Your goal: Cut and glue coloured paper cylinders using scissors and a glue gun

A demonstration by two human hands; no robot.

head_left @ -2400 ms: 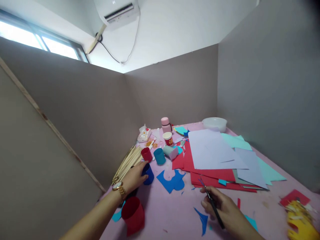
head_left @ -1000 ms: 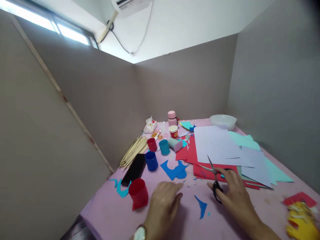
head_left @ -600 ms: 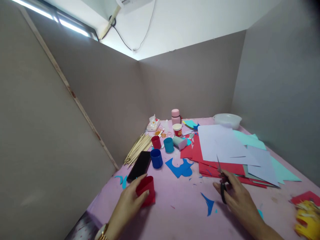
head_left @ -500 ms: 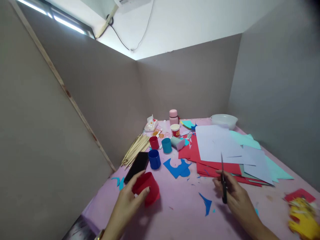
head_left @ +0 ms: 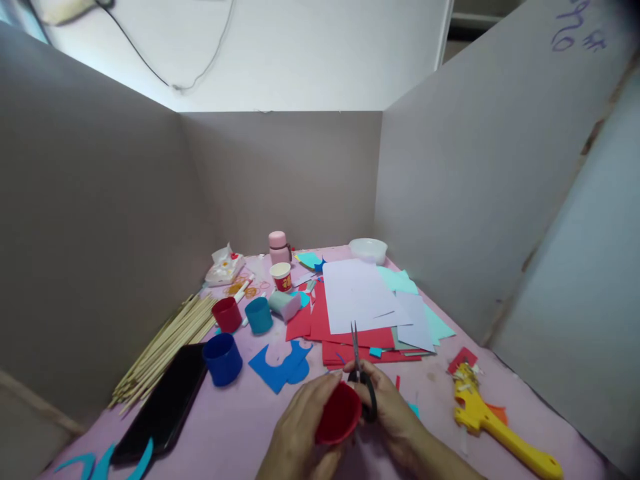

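Above the tabletop, left fingers grip a red paper tube, right fingers scissors. Probably lining up — next calls for steadiness

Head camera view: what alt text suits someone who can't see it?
The left hand holds a red cup beside scissors in the right hand, over a pink table. Beyond lie paper sheets, with a yellow glue gun at right and a dark phone at left.
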